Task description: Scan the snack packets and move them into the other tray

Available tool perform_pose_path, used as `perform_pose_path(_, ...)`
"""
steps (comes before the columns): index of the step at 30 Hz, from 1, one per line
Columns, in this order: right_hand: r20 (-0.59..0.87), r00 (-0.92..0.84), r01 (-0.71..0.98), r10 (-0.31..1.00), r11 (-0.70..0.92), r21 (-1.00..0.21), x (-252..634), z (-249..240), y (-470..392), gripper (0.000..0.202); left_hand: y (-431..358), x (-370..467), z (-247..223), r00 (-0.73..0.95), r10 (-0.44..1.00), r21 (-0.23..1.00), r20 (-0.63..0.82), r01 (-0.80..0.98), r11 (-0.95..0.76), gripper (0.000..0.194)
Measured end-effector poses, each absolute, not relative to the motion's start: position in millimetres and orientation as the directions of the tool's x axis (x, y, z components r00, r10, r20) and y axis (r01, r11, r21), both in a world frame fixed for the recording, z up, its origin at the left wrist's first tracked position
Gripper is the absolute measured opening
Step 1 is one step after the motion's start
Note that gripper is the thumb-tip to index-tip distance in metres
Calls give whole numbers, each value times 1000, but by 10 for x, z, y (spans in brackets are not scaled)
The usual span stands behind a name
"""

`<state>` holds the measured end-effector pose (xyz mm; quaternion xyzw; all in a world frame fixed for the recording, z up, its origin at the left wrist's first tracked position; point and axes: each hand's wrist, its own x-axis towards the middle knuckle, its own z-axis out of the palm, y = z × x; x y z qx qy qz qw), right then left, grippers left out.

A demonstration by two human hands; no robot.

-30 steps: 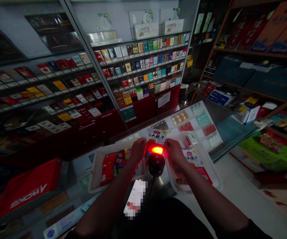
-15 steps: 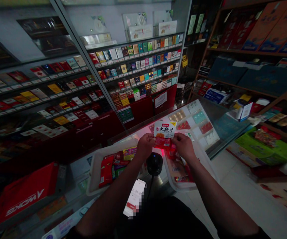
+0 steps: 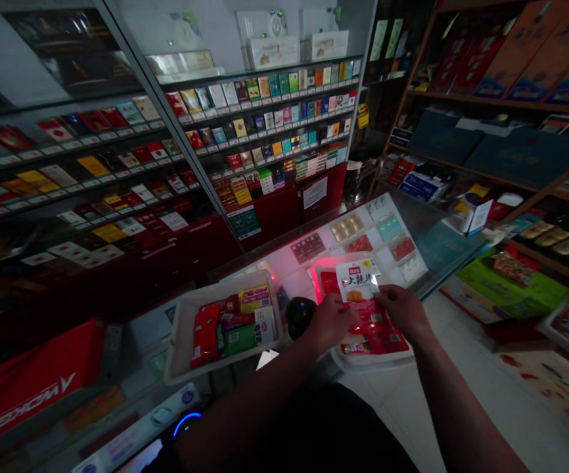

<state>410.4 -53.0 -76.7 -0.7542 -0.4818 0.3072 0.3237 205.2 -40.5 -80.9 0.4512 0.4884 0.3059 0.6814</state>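
A white and red snack packet (image 3: 358, 289) is held upright between my two hands, over the right white plastic tray (image 3: 363, 365). My left hand (image 3: 332, 319) pinches its left edge, and my right hand (image 3: 403, 310) grips the right edge. Beneath the packet, more red packets (image 3: 387, 341) lie in that tray. Just left of my left hand stands a black scanner (image 3: 300, 316), which casts red light on the tray. Farther left, a second white tray (image 3: 175, 358) holds several snacks, among them a red packet (image 3: 206, 333) and a green packet (image 3: 240, 337).
The trays stand on a glass counter (image 3: 425, 246). A phone (image 3: 267, 359) is mostly hidden under my left arm. On the left is a red box (image 3: 43, 381). Shelves of cigarette packs (image 3: 265, 125) line the back wall, and a green box (image 3: 506, 282) sits at right.
Both my hands have moved right with the packet, from beside the scanner to above the right tray. My left arm now covers most of the phone.
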Motion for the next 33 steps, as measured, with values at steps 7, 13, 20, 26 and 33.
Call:
perform_pose_path(7, -191, 343, 694, 920, -385, -608, 4239, -1096, -776, 31, -598, 2157, -1080, 430, 754, 851, -496, 68, 521, 46)
perform_pose_path(13, -212, 416, 692, 884, -459, -557, 4218, -1168, -831, 38, -621, 2159, -1034, 540, 713, 863, -446, 49, 503, 46)
perform_pose_path(20, -93, 471, 716, 877, -442, -541, 4057, -1007, -859, 39, -678, 1976, -886, 619, 727, 954, -298, 208, 215, 25)
perform_pose_path(26, -74, 384, 623, 920, -318, -715, 3523, -638, -836, 31, -800, 1442, -633, 545, 766, 899, -340, 428, 94, 32)
perform_pose_path(33, -169, 32, 387, 985, -168, -907, 2614, -446, -939, 20, -998, 634, -370, 337, 851, 843, -402, 499, 200, 21)
